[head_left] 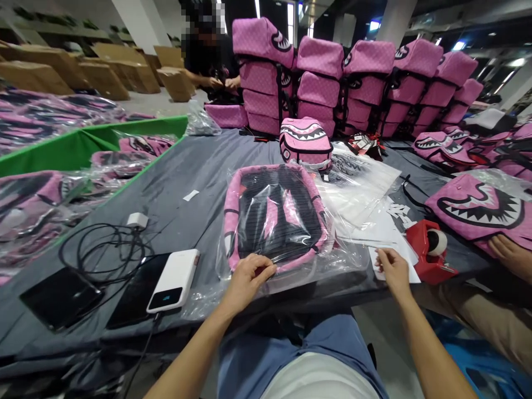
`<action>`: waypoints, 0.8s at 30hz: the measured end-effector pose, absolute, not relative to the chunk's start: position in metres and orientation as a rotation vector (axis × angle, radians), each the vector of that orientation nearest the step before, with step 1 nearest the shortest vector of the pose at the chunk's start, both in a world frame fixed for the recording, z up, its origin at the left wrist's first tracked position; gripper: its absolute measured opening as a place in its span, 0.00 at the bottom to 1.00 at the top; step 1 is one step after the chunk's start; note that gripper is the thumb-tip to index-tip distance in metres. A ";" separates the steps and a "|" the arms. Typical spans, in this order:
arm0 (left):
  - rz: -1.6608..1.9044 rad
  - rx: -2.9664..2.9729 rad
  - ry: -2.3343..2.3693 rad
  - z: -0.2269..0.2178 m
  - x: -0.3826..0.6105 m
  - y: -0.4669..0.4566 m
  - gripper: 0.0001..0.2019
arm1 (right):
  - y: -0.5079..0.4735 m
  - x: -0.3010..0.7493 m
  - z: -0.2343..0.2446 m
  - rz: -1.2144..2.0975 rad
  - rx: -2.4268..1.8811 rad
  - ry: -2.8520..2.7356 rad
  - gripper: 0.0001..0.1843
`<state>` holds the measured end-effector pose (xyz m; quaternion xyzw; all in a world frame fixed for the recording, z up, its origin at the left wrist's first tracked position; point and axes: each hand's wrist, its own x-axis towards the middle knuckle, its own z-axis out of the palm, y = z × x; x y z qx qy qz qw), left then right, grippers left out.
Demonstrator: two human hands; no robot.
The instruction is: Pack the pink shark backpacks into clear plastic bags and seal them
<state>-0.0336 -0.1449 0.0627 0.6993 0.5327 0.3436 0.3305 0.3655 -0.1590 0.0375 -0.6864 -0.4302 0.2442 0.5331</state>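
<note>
A pink and black backpack (276, 216) lies back side up on the table in front of me, inside a clear plastic bag (349, 260). At the near edge of this bag is my left hand (249, 279), its thumb and fingers pinched together on the plastic. To the right, my right hand (393, 271) is closed, with thumb and fingertips pinching at the edge of white paper (405, 252). Just beside it stands a red tape dispenser (430, 252) with a roll of tape. Behind the bagged backpack sits a small pink bag (306, 141) with a shark-mouth print.
Flat clear bags (361, 177) lie right of centre. A white power bank (173, 280), dark phone (135, 291) and coiled cable (89, 252) are at left. Stacked pink backpacks (320, 88) line the back, near another person. A co-worker's hand (511, 252) touches a shark-print backpack (482, 210).
</note>
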 end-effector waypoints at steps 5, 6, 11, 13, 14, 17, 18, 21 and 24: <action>0.884 1.829 1.381 0.060 -0.036 -0.144 0.20 | -0.204 0.464 0.065 0.034 -1.824 -0.924 0.29; 0.885 1.825 1.382 0.059 -0.037 -0.144 0.21 | -0.211 0.485 0.069 -0.053 -1.864 -0.881 0.29; 0.873 1.786 1.386 0.055 -0.042 -0.145 0.21 | -0.230 0.563 0.073 -0.187 -2.107 -0.639 0.25; 0.870 1.749 1.380 0.055 -0.042 -0.146 0.21 | -0.227 0.576 0.067 -0.052 -2.118 -0.551 0.23; 0.869 1.733 1.389 0.055 -0.042 -0.146 0.21 | -0.223 0.579 0.064 0.068 -2.100 -0.521 0.22; 0.856 1.721 1.445 0.059 -0.039 -0.145 0.21 | -0.210 0.575 0.060 0.410 -2.014 -0.486 0.20; 0.846 1.724 1.464 0.062 -0.037 -0.144 0.22 | -0.206 0.570 0.062 0.462 -1.996 -0.481 0.20; 0.805 1.732 1.499 0.070 -0.033 -0.142 0.24 | -0.200 0.552 0.070 0.453 -1.987 -0.481 0.20; 0.772 1.713 1.516 0.067 -0.036 -0.141 0.26 | -0.201 0.535 0.075 0.431 -1.968 -0.479 0.20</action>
